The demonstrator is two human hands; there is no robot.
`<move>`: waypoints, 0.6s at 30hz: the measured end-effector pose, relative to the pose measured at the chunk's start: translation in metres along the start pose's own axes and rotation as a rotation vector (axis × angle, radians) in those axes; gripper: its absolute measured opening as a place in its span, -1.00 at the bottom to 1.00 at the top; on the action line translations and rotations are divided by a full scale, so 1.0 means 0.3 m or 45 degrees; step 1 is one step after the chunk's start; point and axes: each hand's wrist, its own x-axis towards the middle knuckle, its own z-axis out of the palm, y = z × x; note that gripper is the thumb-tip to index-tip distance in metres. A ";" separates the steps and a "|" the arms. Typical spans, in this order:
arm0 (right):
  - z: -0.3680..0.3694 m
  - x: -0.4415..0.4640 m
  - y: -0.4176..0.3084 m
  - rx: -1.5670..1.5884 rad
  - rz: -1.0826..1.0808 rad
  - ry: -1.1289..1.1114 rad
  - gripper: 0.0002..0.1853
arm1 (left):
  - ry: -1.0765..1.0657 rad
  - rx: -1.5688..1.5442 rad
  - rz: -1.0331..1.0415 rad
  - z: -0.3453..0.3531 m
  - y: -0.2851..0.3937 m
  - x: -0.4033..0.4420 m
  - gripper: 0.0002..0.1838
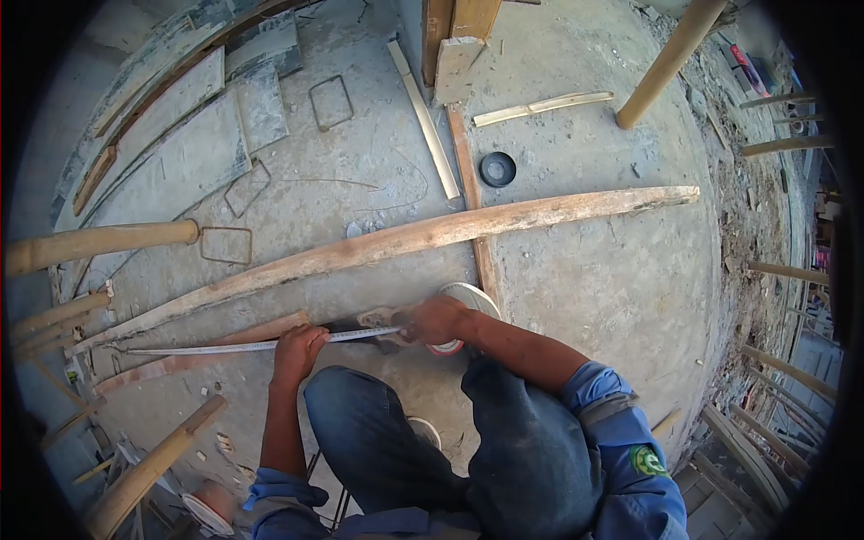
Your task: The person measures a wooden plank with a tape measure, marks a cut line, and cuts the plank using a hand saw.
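A narrow white measuring tape (220, 348) with fine dark marks stretches left to right in front of my knees. My left hand (300, 349) is closed on it partway along. My right hand (438, 320) is closed at the tape's right end; whatever case lies inside the fist is hidden. Under the tape's left part lies a reddish wooden strip (171, 367). Between my hands, partly covered, is a dark flat thing with a brownish patterned end (380, 317), perhaps a handsaw. A white round thing with a red edge (472, 295) shows behind my right hand.
A long curved plank (432, 234) crosses the concrete floor beyond my hands, over a thin batten (486, 265). A black bowl (497, 168), light wooden strips (423, 121) and bent wire frames (331, 102) lie farther off. Bamboo poles (670, 63) stand around; rubble (729, 252) lies right.
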 end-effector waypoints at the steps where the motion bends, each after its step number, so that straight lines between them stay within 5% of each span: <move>1: 0.000 0.005 -0.001 -0.007 0.002 -0.016 -0.46 | -0.037 -0.014 -0.020 -0.011 0.021 0.005 -0.75; 14: 0.040 0.013 0.045 0.038 -0.033 0.071 -0.52 | -0.469 -0.070 -0.188 -0.013 0.063 0.073 -0.68; 18: 0.023 -0.010 0.038 0.145 -0.120 0.133 -0.39 | -0.486 -0.171 -0.145 -0.028 0.148 0.124 -0.71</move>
